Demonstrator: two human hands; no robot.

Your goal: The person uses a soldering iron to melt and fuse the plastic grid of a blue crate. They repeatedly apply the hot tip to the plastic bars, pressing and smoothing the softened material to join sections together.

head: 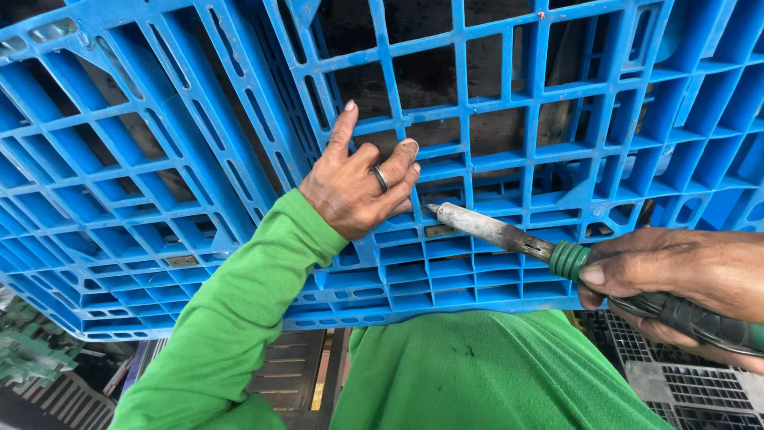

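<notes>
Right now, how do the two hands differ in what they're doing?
The left hand lies open and flat against the blue plastic pallet, a ring on one finger; the right hand is closed around the soldering iron handle. The left has a green sleeve showing; the right's is out of frame. Both are bare.

blue pallet cropped all round, soldering iron handle cut off

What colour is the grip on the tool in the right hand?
Green collar, dark handle on the soldering iron held by the right hand; head view.
</notes>
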